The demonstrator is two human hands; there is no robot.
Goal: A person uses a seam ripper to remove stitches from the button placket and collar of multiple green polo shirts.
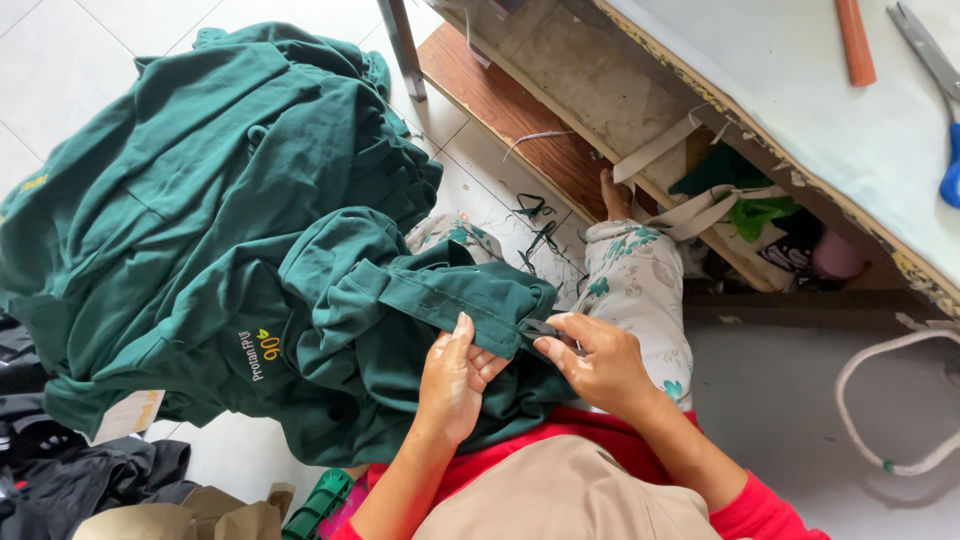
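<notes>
Two hands met at the folded edge of the dark green garment (pixel 440 300) lying across your lap. Your left hand (pixel 455 385) gripped the cloth from below, thumb up against the stitched hem and fingers curled under the fold. Your right hand (pixel 595 365) closed on a small dark tool (pixel 545 328), pinched between thumb and fingertips, with its tip touching the corner of that same hem; what kind of tool it was could not be told.

Behind the hem, the garment ran on into a large heap of the same green cloth (pixel 200 170) that covered most of the white tiled floor (pixel 45 40) on your left, so little bare floor showed on that side. Dark clothing (pixel 60 480) lay at the heap's lower edge, with a green plastic piece (pixel 320 500) just beside your left forearm.

To your right, a stretch of grey floor (pixel 780 390) lay bare up to a loop of white cord (pixel 890 400). Ahead, your foot (pixel 612 195) rested by the wooden base board (pixel 510 110) of the worktable (pixel 780 90), whose ragged edge ran diagonally across the upper right. On the tabletop, blue-handled scissors (pixel 940 90) and an orange stick (pixel 855 40) lay well apart from your hands. Thread scraps (pixel 535 225) littered the tiles between the heap and your leg.
</notes>
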